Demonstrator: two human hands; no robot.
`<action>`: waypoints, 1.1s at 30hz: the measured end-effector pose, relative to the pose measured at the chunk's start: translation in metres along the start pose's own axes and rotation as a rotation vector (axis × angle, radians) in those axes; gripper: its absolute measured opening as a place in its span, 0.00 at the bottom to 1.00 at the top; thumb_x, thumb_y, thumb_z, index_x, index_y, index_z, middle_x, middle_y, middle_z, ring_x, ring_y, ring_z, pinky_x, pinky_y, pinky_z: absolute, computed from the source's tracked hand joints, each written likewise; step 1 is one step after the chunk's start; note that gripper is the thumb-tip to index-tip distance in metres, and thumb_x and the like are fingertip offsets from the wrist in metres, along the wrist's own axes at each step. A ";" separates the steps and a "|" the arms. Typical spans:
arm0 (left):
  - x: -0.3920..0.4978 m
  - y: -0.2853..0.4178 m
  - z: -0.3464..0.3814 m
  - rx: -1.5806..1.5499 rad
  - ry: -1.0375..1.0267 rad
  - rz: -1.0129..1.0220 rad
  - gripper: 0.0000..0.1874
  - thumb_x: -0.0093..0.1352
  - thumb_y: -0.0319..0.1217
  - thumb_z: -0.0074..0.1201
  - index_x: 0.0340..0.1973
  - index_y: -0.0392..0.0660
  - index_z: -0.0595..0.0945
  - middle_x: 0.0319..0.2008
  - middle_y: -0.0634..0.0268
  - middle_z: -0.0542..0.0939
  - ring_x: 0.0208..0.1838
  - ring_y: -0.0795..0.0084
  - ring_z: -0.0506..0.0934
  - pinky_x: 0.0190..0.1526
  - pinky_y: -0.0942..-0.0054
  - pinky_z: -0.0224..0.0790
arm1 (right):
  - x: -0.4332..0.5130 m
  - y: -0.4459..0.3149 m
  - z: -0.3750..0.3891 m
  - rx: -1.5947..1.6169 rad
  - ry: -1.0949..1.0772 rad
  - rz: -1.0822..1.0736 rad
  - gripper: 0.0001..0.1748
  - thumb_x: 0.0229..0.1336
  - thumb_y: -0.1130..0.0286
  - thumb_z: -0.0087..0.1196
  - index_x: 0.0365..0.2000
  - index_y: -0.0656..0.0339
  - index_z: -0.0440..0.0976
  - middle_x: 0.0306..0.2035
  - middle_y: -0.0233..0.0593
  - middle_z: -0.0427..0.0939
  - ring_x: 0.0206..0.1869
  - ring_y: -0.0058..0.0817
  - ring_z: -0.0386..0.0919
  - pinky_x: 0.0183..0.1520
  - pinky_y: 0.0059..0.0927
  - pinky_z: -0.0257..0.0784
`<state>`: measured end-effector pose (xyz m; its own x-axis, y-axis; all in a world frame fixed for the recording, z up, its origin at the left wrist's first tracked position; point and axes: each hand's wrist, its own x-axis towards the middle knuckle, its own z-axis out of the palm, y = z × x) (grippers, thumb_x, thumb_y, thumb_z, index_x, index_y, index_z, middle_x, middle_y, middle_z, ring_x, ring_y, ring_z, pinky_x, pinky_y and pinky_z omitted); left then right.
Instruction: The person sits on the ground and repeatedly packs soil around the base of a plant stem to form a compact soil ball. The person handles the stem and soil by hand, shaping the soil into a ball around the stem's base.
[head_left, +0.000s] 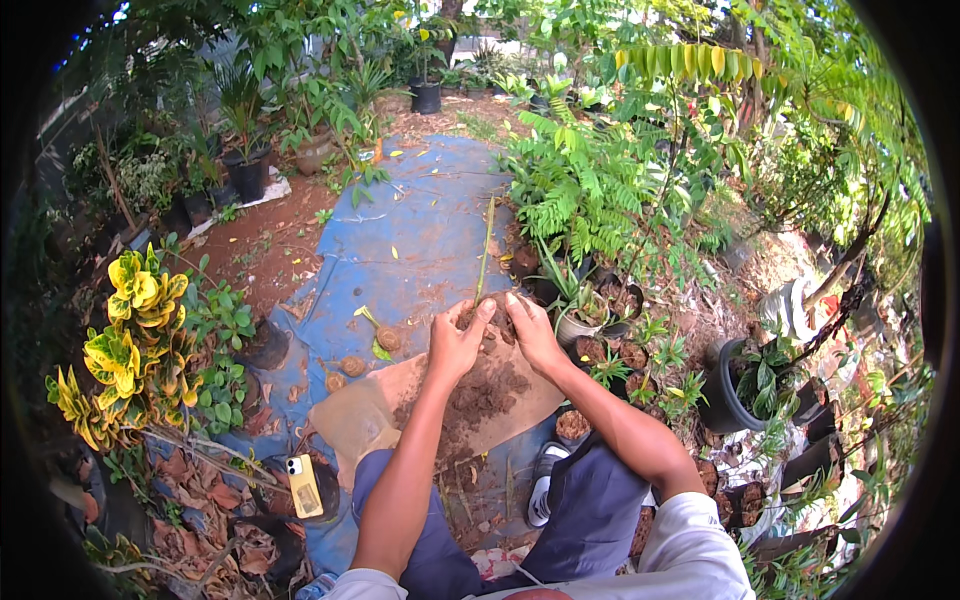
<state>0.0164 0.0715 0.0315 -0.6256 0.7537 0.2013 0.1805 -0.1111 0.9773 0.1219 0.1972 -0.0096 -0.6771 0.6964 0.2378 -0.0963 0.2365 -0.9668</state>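
Note:
My left hand (459, 337) and my right hand (531, 330) hold a clump of dark, moist soil (496, 319) between them, thumbs on top. A thin green stem (486, 247) stands up from the clump beside my left hand, pointing away from me. Under the hands, loose crumbled soil (480, 405) lies on a tan sheet (532, 412). To the left, on a blue tarp (420, 225), rests a round soil ball (388, 337) with a short leafy cutting. Two more round balls (352, 365) lie nearer to me.
A yellow-cased phone (304, 486) lies over a dark pot at lower left. A yellow-green croton (135, 352) grows on the left. On the right stand a white pot (576, 328), small soil-filled pots (572, 424) and a large dark pot (731, 390). Dense plants border the tarp.

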 end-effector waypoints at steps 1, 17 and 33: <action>0.001 -0.002 0.000 -0.001 -0.017 0.002 0.33 0.67 0.52 0.59 0.46 0.28 0.80 0.30 0.62 0.81 0.27 0.79 0.76 0.28 0.77 0.70 | 0.000 0.000 -0.001 -0.013 0.005 -0.013 0.28 0.69 0.48 0.45 0.46 0.68 0.75 0.38 0.33 0.78 0.41 0.19 0.71 0.46 0.27 0.68; 0.003 -0.008 0.010 -0.184 0.109 -0.158 0.19 0.66 0.45 0.63 0.34 0.38 0.83 0.25 0.69 0.80 0.26 0.83 0.75 0.26 0.79 0.69 | -0.008 -0.012 0.010 -0.008 0.071 0.014 0.23 0.70 0.52 0.46 0.47 0.65 0.72 0.37 0.30 0.73 0.40 0.18 0.69 0.45 0.24 0.67; 0.002 -0.009 0.013 -0.161 0.101 -0.012 0.18 0.71 0.42 0.56 0.34 0.36 0.82 0.21 0.71 0.76 0.22 0.83 0.71 0.23 0.77 0.68 | -0.007 -0.014 0.007 -0.108 0.112 -0.186 0.16 0.71 0.59 0.46 0.31 0.62 0.67 0.29 0.24 0.64 0.33 0.14 0.59 0.37 0.22 0.61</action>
<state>0.0230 0.0825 0.0223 -0.7012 0.6880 0.1870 0.0533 -0.2109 0.9761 0.1229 0.1842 0.0020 -0.5692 0.7036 0.4254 -0.1288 0.4347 -0.8913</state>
